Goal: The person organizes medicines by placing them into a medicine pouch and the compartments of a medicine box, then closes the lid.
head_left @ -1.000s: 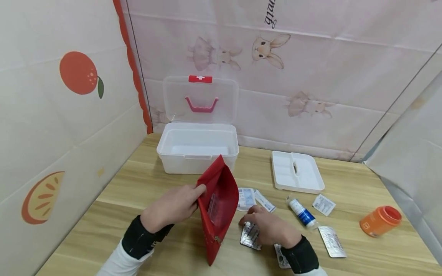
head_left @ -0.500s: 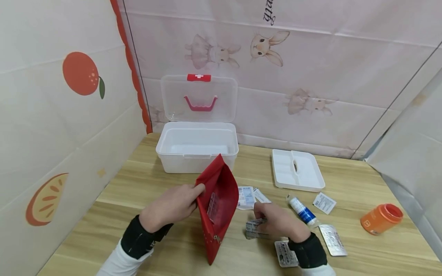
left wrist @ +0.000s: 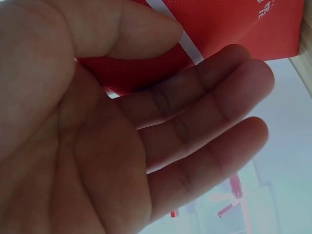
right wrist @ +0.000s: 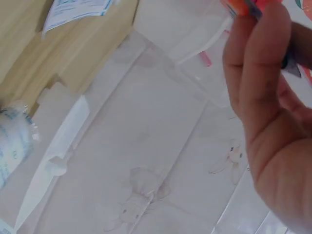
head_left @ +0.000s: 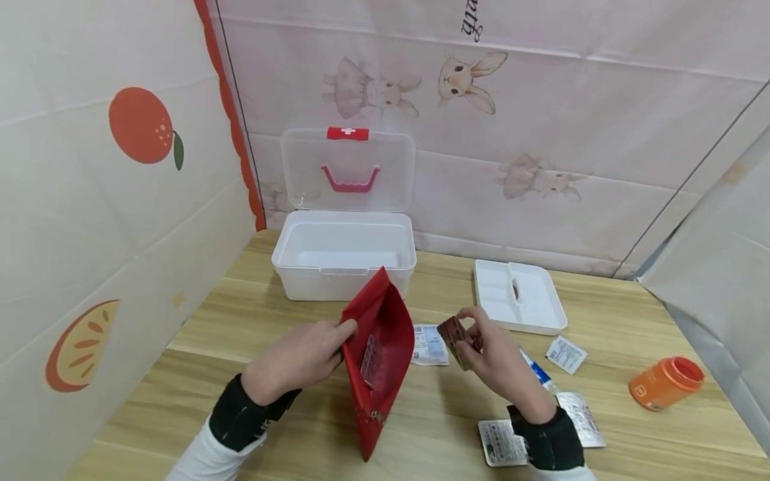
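Observation:
My left hand (head_left: 303, 355) pinches one side of a red zip pouch (head_left: 394, 341), which stands with its mouth spread wide. Inside the pouch, a printed pack (head_left: 369, 362) shows against the wall. In the left wrist view the thumb and fingers of the left hand (left wrist: 97, 146) lie around the red fabric (left wrist: 229, 29). To the pouch's right, my right hand (head_left: 505, 364) holds a small blister pack (head_left: 451, 339) above the table, between thumb and fingers. Its markings are too small to read. The right wrist view shows the right hand (right wrist: 273, 107) with the pack mostly hidden.
Behind the pouch stands a white first-aid box (head_left: 343, 284), lid raised. A divided white tray (head_left: 541, 300) lies at the back right. Around the right hand are paper sachets (head_left: 430, 345), a small sachet (head_left: 565, 354), a blue-white tube (head_left: 538, 369), blister packs (head_left: 502, 442) and an orange bottle (head_left: 664, 383).
My right hand has picked the blister pack up off the table and raised it, away from the table's front edge. The left hand and pouch stay in place.

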Tool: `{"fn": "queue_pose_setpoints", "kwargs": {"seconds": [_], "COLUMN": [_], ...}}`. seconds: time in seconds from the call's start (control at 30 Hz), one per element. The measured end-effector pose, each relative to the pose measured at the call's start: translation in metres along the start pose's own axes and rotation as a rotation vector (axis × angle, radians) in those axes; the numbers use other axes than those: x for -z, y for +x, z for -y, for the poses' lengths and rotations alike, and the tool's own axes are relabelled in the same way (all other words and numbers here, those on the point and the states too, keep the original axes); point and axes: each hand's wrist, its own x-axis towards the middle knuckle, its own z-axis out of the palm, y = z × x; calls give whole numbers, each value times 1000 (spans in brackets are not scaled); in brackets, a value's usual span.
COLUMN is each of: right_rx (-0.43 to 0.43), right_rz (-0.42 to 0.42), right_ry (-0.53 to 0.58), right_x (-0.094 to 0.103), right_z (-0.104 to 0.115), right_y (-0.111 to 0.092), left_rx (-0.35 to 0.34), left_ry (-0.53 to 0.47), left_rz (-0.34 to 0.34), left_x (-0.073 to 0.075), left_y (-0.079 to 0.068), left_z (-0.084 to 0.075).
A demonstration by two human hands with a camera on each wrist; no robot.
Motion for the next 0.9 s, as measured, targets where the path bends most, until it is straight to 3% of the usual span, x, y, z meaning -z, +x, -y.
{"fn": "queue_pose_setpoints", "kwargs": {"seconds": [0.27, 0.37, 0.67, 0.9], "right_rx": [157, 214, 286, 164], "right_rz": [-295, -357, -277, -135], "right_ry": [177, 236, 175, -20], "right_x": [-6, -12, -33, -45], "right_z": [25, 35, 59, 76], "right_y": [0, 1, 1, 4], "left_rx": [-11, -21, -34, -21], "left_ry": [4, 3, 2, 4], "left_rz": [-8, -12, -13, -9], "left_x": [0, -1, -1, 0], "left_y": [0, 0, 0, 0], "left_z": [0, 0, 0, -1]}}
